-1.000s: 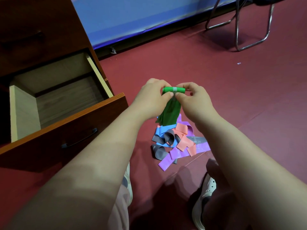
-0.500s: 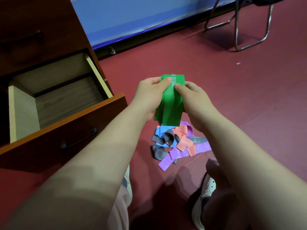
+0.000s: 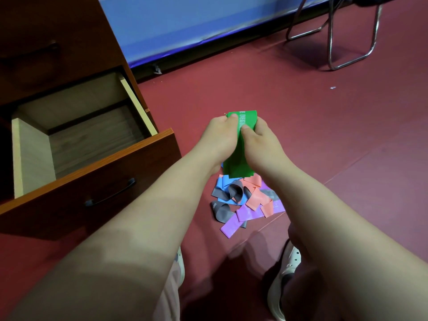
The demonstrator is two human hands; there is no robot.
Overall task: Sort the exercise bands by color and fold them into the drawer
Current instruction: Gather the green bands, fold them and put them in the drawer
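Head view: left hand [image 3: 220,133] and right hand [image 3: 257,137] both pinch the green band [image 3: 236,161] above the pile [image 3: 245,200], beside the open drawer [image 3: 92,140]. Best to line the edges up square, press the fold flat, then place it.

Blue, grey, pink and purple bands [image 3: 254,198] are heaped on the dark red floor [image 3: 324,147]; a metal chair frame [image 3: 330,35] is set well behind them.
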